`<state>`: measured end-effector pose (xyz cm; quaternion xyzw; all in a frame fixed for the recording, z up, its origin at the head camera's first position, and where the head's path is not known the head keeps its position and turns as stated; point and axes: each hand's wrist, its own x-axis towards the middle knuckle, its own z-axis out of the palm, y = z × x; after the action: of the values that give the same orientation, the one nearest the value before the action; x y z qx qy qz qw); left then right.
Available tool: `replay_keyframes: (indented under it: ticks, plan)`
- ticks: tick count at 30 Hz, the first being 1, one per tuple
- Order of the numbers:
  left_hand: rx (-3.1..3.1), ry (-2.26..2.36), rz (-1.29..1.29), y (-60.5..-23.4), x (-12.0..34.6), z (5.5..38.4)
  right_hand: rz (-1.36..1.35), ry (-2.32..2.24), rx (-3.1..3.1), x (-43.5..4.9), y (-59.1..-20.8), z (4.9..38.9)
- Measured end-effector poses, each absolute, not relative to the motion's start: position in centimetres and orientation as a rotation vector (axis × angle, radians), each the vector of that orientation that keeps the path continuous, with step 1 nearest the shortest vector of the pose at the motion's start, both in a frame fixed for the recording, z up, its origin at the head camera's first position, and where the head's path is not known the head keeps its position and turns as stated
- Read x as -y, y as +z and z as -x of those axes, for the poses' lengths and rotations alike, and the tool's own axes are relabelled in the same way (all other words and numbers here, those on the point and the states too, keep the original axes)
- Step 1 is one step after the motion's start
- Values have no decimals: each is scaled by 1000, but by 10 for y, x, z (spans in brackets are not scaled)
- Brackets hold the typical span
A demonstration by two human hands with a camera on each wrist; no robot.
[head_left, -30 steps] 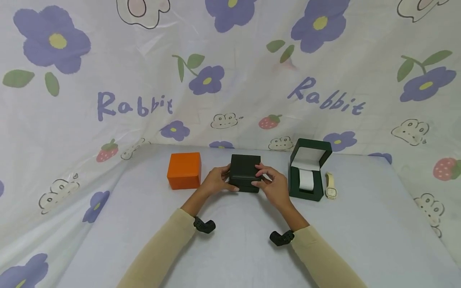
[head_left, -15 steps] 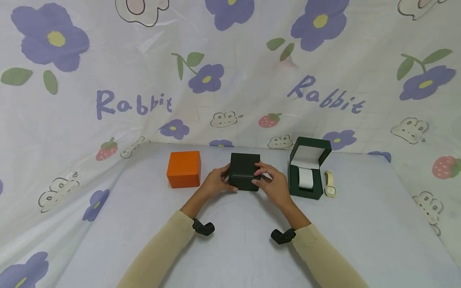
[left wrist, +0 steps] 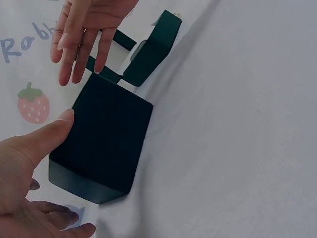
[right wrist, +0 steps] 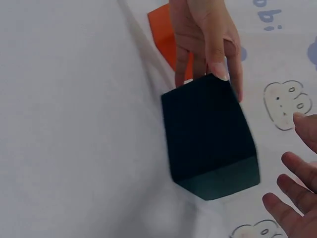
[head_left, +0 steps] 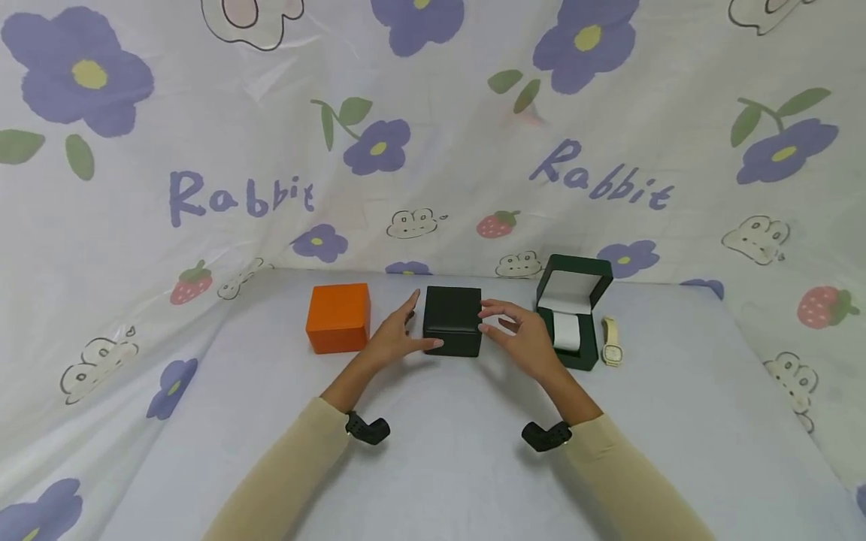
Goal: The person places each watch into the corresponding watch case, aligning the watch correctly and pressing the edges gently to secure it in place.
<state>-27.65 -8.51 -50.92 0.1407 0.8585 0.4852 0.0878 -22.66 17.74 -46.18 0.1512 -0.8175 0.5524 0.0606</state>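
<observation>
A black box (head_left: 452, 321) with its lid down sits on the white cloth between the two hands. My left hand (head_left: 392, 338) is at its left side with fingers spread; the thumb lies by the front left edge, and I cannot tell whether it touches. In the left wrist view the other fingers stand apart from the box. My right hand (head_left: 526, 338) is off the box's right side, fingers loosely bent around nothing. The right wrist view shows a gap between that hand (right wrist: 299, 191) and the box (right wrist: 210, 134).
Left of the black box stands a closed orange box (head_left: 338, 317). On the right a dark green watch box (head_left: 578, 264) stands with its lid up and a white cushion (head_left: 566, 331) inside. Beside it lies a gold watch (head_left: 612, 346). A printed cloth (head_left: 460, 173) hangs behind.
Both hands were holding the black box and have let go, the left fingers spreading out and the right hand moving off to the right. The head view has shifted slightly.
</observation>
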Motion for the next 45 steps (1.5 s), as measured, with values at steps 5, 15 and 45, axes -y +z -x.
replay_keyframes:
  ticks: [5,15,45]
  plan:
    - [-2620,1385,-444,-495,87,270,-478,1630,2496,-191,-450,225]
    - [-2693,1341,-661,-468,71,259,-511,1583,2502,-217,-425,206]
    - [-2683,1258,-1044,-451,-11,253,-267,1332,2576,-310,-411,168]
